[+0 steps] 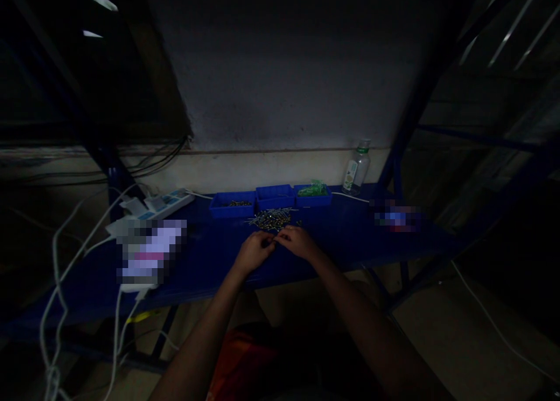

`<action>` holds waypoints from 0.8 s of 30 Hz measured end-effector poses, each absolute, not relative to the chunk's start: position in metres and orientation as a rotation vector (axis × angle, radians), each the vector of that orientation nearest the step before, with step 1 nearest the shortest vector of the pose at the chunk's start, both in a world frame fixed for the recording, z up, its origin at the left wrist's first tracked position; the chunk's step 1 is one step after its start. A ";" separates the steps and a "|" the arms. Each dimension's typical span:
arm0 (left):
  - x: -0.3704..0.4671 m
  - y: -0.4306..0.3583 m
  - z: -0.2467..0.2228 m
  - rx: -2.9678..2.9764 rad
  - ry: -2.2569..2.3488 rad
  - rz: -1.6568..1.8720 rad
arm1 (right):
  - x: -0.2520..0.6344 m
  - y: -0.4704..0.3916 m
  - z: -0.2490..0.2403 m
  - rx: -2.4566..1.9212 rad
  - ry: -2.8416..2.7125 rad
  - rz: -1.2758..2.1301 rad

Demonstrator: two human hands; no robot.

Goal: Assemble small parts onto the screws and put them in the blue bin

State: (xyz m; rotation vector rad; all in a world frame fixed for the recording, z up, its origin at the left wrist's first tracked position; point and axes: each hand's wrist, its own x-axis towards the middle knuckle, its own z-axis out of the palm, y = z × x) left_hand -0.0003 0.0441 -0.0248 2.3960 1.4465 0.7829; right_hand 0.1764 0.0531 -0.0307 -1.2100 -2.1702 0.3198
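Both my hands meet over the front part of the blue table [201, 261], their fingertips almost touching. My left hand [254, 252] is closed in a pinch, and my right hand [298, 241] pinches right beside it. Whatever lies between the fingers is too small and dark to make out. Just beyond the fingertips is a loose pile of small metal screw-like pieces [270, 218], some silvery and long, some brassy. A few small pieces [298, 222] lie apart at its right side.
Behind the pile stand a blue bin [231, 212] with small metal parts, a middle blue bin [275, 202], and a third [314, 201] holding green plastic [313, 189]. A bottle [356, 171] stands back right. At left are a power strip [170, 200], white cables [56, 273] and a blurred-out object [153, 252].
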 end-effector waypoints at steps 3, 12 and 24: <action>-0.001 0.046 -0.025 2.403 1.437 0.778 | 0.177 0.053 -0.030 -1.189 -2.172 0.317; -0.002 0.047 -0.023 2.339 1.404 0.815 | 0.178 0.054 -0.029 -1.157 -2.165 0.373; 0.001 0.045 -0.020 2.342 1.371 0.895 | 0.179 0.058 -0.035 -1.144 -2.107 0.469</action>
